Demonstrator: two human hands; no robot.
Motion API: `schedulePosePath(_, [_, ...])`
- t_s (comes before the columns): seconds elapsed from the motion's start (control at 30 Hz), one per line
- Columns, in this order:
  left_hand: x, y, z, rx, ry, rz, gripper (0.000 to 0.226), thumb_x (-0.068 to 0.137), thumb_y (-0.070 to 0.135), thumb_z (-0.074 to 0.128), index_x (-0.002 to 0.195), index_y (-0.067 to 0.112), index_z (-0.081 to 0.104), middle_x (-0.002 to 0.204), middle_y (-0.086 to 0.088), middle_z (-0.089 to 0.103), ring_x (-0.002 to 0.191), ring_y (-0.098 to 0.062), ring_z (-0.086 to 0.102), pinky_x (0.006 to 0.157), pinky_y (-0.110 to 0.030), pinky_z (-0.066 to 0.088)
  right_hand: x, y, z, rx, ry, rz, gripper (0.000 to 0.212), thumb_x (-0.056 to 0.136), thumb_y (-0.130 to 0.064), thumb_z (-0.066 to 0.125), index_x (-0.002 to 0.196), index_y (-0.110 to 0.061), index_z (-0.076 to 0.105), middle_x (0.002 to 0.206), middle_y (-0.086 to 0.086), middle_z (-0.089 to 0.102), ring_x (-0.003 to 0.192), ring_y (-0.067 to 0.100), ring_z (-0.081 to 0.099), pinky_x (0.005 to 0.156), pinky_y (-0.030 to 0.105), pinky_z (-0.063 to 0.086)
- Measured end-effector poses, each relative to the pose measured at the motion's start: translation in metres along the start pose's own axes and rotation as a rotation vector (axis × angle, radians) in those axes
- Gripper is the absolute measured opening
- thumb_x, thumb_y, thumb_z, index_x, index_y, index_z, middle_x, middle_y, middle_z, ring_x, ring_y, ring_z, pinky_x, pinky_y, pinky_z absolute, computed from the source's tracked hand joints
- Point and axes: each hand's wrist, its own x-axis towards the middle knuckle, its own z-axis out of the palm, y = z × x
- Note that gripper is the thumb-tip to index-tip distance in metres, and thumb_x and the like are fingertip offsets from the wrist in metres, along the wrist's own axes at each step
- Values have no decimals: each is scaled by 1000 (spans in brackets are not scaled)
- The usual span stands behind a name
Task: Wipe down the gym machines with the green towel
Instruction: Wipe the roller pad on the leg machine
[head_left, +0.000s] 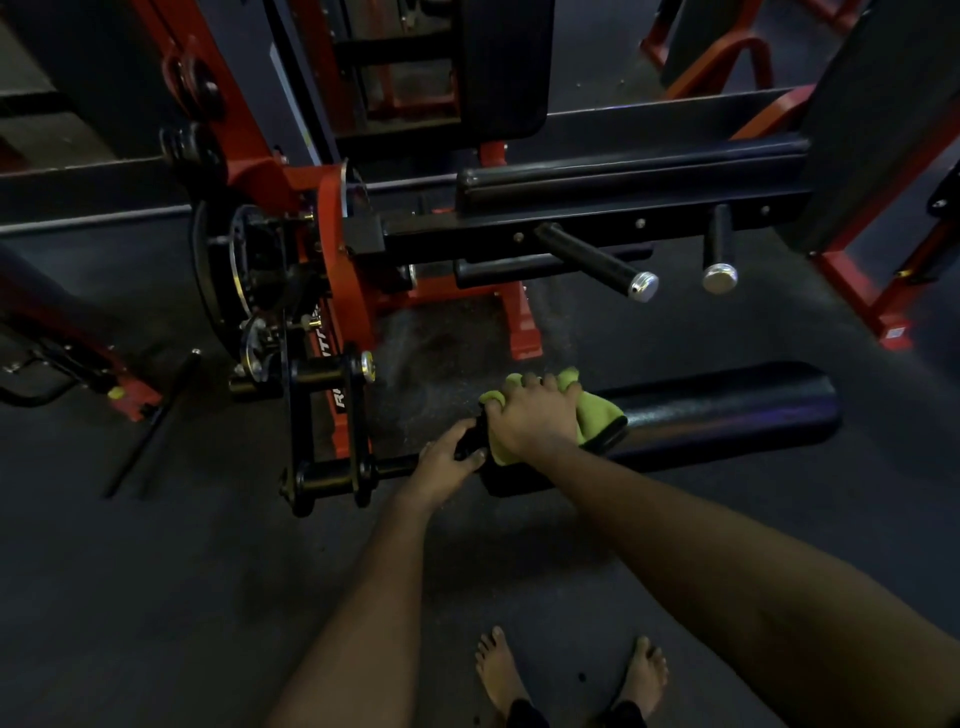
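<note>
A red and black gym machine (332, 249) stands in front of me. Its black roller pad (727, 410) lies horizontally low in the middle of the view. The green towel (597, 410) is draped over the pad's left end. My right hand (535, 415) presses down on the towel with its fingers curled over the cloth. My left hand (447, 460) grips the black bar and the pad's left end cap just beside it.
Two black handles with chrome caps (644, 286) stick out from the machine's frame above the pad. A thin black rod (150, 421) lies on the dark floor at the left. More red frames (857, 291) stand at the right. My bare feet (571, 675) are below.
</note>
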Motion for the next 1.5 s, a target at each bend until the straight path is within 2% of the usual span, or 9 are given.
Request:
schedulePosePath(0.07, [5,-6,1,7,-12,-18,60,74,66,57,131,54,44,136,5,59,133,-28,47,112,-54,37,6,0,-1,-10,-8,-3,53,98,-51,31,126,-19,64,133,11,59,124,34,48,108,60,27])
schedulePosePath(0.13, [3,-2,1,21,-18,-10,58,80,60,56,136,51,43,141,4,56,135,-29,43,114,-53,35,-6,5,6,5,82,-35,50,97,-51,34,126,-23,63,134,8,59,124,31,49,106,58,30])
schedulePosePath(0.27, [2,0,0,11,-15,-28,64,72,75,52,133,60,39,145,4,50,138,-27,39,113,-54,37,-46,28,35,108,277,-78,49,97,-56,43,139,-34,55,156,5,43,140,32,39,112,62,25])
schedulePosePath(0.4, [-1,0,-1,1,-12,-27,65,74,75,55,136,64,37,153,10,41,143,-28,32,114,-56,34,-50,44,40,95,284,-66,54,95,-56,42,144,-35,50,158,5,40,142,33,37,111,61,28])
schedulePosePath(0.7, [-1,6,-4,-37,-11,-14,48,93,38,68,136,50,48,143,7,51,132,-19,48,114,-48,39,-10,142,5,72,291,209,49,88,-43,42,131,-26,59,131,7,59,117,35,50,95,55,39])
schedulePosePath(0.9, [-1,4,-3,-15,-18,-50,48,76,64,61,117,78,40,146,6,47,135,-23,42,112,-53,40,-9,165,-1,161,312,330,45,90,-40,44,128,-22,60,135,11,57,124,36,45,101,56,35])
schedulePosePath(1.17, [-4,5,-4,8,-10,-43,48,84,60,62,121,78,38,151,4,42,141,-28,33,114,-55,36,-5,191,-5,272,401,499,58,86,-44,36,136,-23,57,150,12,48,138,37,36,108,62,29])
schedulePosePath(1.33, [-6,10,0,87,34,-56,52,98,44,58,146,51,37,158,2,35,146,-33,19,120,-48,22,-5,154,3,209,398,536,55,86,-41,37,129,-20,65,143,13,54,131,39,42,107,64,30])
schedulePosePath(1.5, [-5,7,2,96,1,-81,53,100,50,50,149,54,30,166,5,21,153,-36,-8,121,-47,-2,-24,83,18,180,386,314,49,84,-40,43,122,-23,68,141,8,58,128,36,49,105,63,32])
